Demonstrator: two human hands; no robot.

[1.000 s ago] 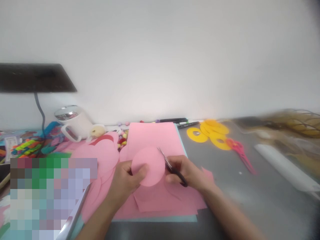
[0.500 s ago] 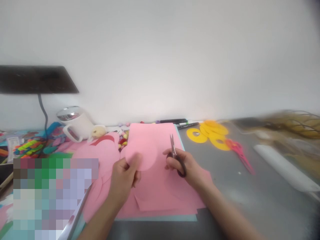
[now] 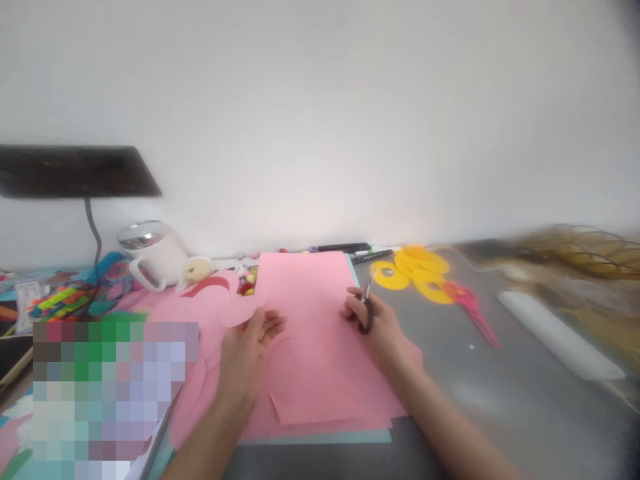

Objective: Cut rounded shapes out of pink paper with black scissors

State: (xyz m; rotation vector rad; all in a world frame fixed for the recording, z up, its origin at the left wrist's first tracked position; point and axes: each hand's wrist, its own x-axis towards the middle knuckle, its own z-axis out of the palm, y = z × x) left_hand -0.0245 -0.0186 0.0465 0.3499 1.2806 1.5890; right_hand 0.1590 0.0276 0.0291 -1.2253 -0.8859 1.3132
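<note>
Pinched between my left hand's (image 3: 250, 343) thumb and fingers is a round pink paper piece (image 3: 243, 311), tilted so it looks narrow. My right hand (image 3: 377, 327) holds black-handled scissors (image 3: 369, 310), the handles around its fingers and the blades pointing up and away from me. Both hands are above a stack of pink paper sheets (image 3: 310, 287). On the sheets, between my hands, a faint round outline (image 3: 290, 367) shows. More pink cut-out paper (image 3: 200, 313) lies left of my left hand.
Yellow paper rings (image 3: 390, 275) and pink scissors (image 3: 473, 310) lie to the right, with a white roll-like object (image 3: 555, 333) beyond them. Black pens (image 3: 373, 255) rest near the wall. At back left stand a white mug (image 3: 155, 260) and a dark panel (image 3: 75, 171).
My left hand has turned and shifted left with the pink paper circle, from facing me to nearly edge-on. The scissors in my right hand have tipped rightward.
</note>
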